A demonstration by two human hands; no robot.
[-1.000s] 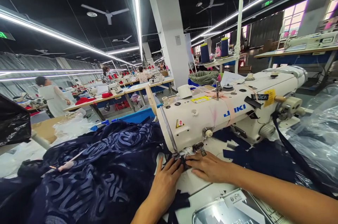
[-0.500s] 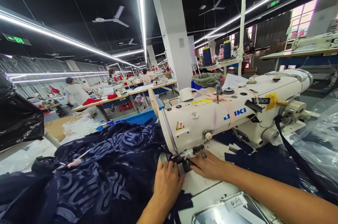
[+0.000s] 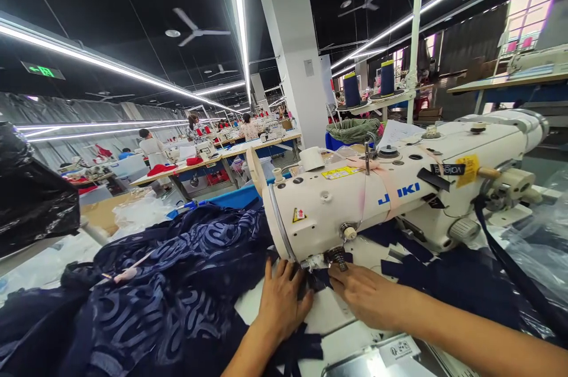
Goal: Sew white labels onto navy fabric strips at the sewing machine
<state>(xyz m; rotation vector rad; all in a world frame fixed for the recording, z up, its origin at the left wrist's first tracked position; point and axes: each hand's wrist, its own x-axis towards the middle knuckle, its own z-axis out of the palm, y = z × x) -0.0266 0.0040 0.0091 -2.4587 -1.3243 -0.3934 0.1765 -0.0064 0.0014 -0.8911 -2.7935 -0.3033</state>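
A white JUKI sewing machine (image 3: 337,205) reaches in from the right, its needle end low between my hands. My left hand (image 3: 283,300) lies palm down below the machine head, fingers stretched forward and thumb apart, over navy fabric. My right hand (image 3: 368,294) is closed, with its fingers bent in by the needle area. A small piece of navy fabric (image 3: 320,277) runs between the two hands, and my right fingertips pinch at it, partly hidden. A large navy garment (image 3: 177,282) with pale swirling patterns is heaped at the left. Scraps of navy fabric (image 3: 302,346) lie below my left wrist.
More navy strips (image 3: 461,282) lie under and right of the machine arm. Clear plastic bags (image 3: 532,258) are at the right edge. A black plastic bag (image 3: 38,193) hangs at the left. Thread cones (image 3: 352,90) stand behind. People work at distant tables.
My left fingers have spread and moved slightly down from the needle area. My right hand has shifted a little right and down. The view has turned slightly left.
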